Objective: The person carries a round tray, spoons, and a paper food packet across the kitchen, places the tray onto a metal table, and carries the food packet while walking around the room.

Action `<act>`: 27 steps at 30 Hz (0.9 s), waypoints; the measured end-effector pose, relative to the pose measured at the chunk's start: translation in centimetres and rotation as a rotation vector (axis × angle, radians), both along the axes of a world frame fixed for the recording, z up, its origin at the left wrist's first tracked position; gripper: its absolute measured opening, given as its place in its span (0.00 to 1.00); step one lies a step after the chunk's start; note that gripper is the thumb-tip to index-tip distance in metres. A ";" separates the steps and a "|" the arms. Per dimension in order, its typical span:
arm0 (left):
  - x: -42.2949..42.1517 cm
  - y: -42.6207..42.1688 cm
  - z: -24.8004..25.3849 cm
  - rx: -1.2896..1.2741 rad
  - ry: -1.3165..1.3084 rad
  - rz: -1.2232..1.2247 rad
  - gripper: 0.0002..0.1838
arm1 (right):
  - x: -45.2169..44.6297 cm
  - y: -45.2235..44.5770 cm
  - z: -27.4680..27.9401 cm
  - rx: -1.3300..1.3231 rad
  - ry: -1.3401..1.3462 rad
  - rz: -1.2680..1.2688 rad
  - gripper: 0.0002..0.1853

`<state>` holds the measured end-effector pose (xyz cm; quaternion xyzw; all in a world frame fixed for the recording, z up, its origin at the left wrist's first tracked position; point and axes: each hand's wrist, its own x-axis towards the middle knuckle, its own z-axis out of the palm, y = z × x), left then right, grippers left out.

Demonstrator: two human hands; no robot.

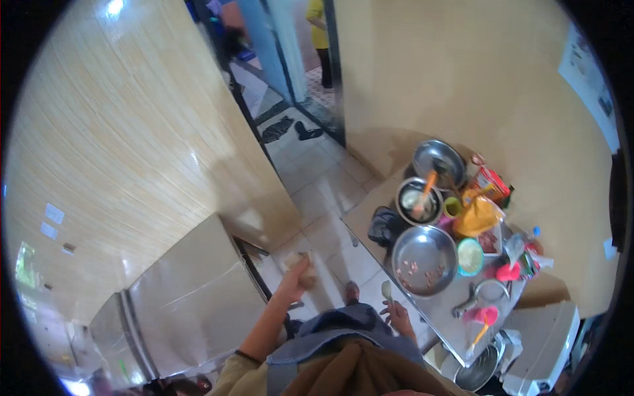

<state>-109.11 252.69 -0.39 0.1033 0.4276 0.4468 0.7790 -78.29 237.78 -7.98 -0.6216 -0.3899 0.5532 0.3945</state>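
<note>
My left hand [290, 285] is raised over the tiled floor, closed around a pale brown bundle [306, 274]; its kind is too blurred to make out. Lower and to the right, beside the table's near edge, my right hand [398, 319] pinches a pale spoon [386, 290] with its bowl end pointing up. Closest to that hand on the table stands a wide steel basin [426, 247] with several small pinkish-brown pieces in it. Neither hand touches the table.
The crowded metal table [432, 317] holds a steel pot [420, 201], a turquoise bowl [470, 256], a yellow bag [480, 216] and a pink cup [487, 315]. A large fridge-like cabinet [191, 297] stands at left. Beyond the doorway, a person in yellow [317, 13] is partly visible.
</note>
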 end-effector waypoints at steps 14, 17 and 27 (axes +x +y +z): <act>-5.4 18.4 -0.7 -0.022 -0.011 0.022 0.11 | -8.2 33.8 3.7 0.195 -0.038 0.157 0.12; -7.4 24.5 -0.1 0.012 -0.002 -0.098 0.12 | -10.4 38.2 2.1 0.217 -0.068 0.037 0.12; -10.6 43.4 -0.9 0.188 0.340 -0.517 0.16 | -14.3 46.1 -2.8 0.141 -0.020 -0.262 0.17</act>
